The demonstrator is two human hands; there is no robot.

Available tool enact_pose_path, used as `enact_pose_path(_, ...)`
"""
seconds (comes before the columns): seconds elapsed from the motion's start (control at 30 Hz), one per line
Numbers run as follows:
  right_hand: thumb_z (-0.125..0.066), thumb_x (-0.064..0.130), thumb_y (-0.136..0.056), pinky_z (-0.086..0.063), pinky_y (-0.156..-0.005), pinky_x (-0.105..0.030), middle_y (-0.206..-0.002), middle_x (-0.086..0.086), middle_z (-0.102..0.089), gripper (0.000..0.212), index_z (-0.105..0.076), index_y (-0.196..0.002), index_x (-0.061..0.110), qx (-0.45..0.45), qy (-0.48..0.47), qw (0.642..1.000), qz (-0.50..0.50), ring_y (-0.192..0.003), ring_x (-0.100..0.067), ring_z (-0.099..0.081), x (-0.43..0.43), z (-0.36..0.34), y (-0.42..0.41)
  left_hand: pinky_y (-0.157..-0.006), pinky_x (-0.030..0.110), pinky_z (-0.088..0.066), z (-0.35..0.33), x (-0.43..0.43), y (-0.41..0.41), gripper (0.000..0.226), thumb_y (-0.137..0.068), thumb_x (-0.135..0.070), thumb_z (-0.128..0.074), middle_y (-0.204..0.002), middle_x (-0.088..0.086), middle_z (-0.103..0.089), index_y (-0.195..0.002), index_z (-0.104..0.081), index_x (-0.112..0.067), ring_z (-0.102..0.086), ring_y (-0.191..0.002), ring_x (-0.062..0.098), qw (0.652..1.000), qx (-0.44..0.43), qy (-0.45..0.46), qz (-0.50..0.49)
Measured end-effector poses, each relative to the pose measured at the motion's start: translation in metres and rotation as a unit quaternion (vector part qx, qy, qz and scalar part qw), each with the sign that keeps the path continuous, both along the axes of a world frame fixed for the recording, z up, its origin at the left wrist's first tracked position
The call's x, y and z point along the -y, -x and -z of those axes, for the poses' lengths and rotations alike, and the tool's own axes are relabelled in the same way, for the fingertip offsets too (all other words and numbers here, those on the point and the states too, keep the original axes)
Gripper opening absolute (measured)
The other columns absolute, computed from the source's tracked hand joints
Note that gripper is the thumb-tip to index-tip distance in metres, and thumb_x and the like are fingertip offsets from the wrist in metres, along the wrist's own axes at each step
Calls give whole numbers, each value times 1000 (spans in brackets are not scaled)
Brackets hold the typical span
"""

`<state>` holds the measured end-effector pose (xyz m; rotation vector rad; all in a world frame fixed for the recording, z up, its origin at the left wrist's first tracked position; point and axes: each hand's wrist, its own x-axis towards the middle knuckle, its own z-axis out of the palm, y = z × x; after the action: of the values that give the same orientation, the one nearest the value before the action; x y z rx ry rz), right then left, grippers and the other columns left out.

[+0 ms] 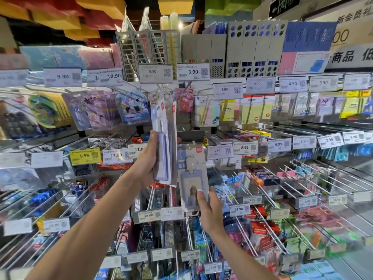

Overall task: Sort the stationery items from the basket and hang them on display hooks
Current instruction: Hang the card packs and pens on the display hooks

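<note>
Badge-holder pack [192,172]: upright, long axis vertical, hanging tab uppermost, front facing the camera, held just above a price tag [172,213]. Right hand [210,215]: raised, pinching its lower part, thumb on the front. Left hand [145,160]: raised, gripping a stack of packs [162,138], edge-on, vertical. Grey file boxes [254,47]: top shelf, holding blue folders.
</note>
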<state>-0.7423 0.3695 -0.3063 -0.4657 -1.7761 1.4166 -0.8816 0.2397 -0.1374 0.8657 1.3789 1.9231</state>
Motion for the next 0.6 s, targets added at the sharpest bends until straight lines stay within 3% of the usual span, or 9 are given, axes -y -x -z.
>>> enact_pose_path(0.03,-50,56,-100,-41,-62,-43,-74,-20,-51,62,-54,-95,-6,-6,2,1000,6,-62,-27,-48,0,2,0,-70,35,-62,0,0,-1,68,-75,-80,-45,-130,0,-72,-123,-68,-38,-76,-83,16,1000,-3,-2,-1)
enact_pose_path(0.1,-48,64,-94,-33,-54,-25,-61,7,-41,60,-47,-79,6,-18,-7,1000,17,-53,-9,-34,-2,8,1,-70,34,-62,-2,1,-2,61,-78,-79,-41,-128,-2,-73,-112,-76,-43,-76,-85,15,1000,-5,-1,1)
enact_pose_path(0.2,-49,69,-94,-37,-54,-18,-58,16,-48,52,-46,-76,20,10,-8,1000,16,-51,-2,-40,-8,7,11,-72,35,-62,-4,2,-3,59,-79,-79,-38,-127,-4,-74,-114,-73,-46,-76,-88,16,1000,-9,20,-7)
enact_pose_path(0.27,-46,69,-93,-44,-62,-21,-70,15,-58,50,-56,-89,20,54,10,998,4,-59,1,-52,-15,4,22,-72,35,-62,-4,0,-4,62,-79,-79,-38,-126,-5,-74,-122,-65,-43,-76,-93,16,999,-11,32,-20)
enact_pose_path(0.33,-50,58,-100,-54,-71,-36,-96,5,-66,45,-59,-119,17,102,54,993,-15,-72,-13,-65,-24,0,37,-71,33,-62,-5,0,-5,62,-81,-77,-37,-122,-5,-75,-122,-65,-40,-77,-96,15,999,-19,38,-31)
enact_pose_path(0.4,-50,50,-104,-55,-75,-35,-119,2,-63,50,-49,-142,18,142,92,985,-22,-79,-21,-68,-33,-8,50,-71,31,-62,-6,0,-6,60,-82,-77,-37,-120,-5,-76,-118,-68,-40,-76,-101,15,998,-22,45,-40)
enact_pose_path(0.43,-50,50,-104,-53,-75,-31,-123,-2,-64,53,-49,-144,14,157,95,983,-17,-82,-19,-68,-39,-13,57,-70,31,-62,-6,0,-7,59,-82,-77,-37,-121,-5,-76,-115,-70,-41,-75,-103,15,998,-21,49,-45)
enact_pose_path(0.53,-50,47,-103,-47,-50,-23,-74,-4,-65,53,-58,-131,3,208,113,972,7,-53,-11,-62,-57,-29,74,-71,31,-63,-7,-1,-7,59,-80,-80,-41,-122,-3,-76,-107,-77,-43,-75,-104,16,996,-22,57,-59)
enact_pose_path(0.6,-52,47,-101,-48,-58,-30,-67,-4,-61,55,-62,-120,-3,241,113,964,17,-61,-20,-65,-65,-34,82,-72,32,-63,-6,-1,-7,58,-78,-82,-41,-121,-3,-76,-104,-79,-47,-75,-105,17,996,-32,63,-62)
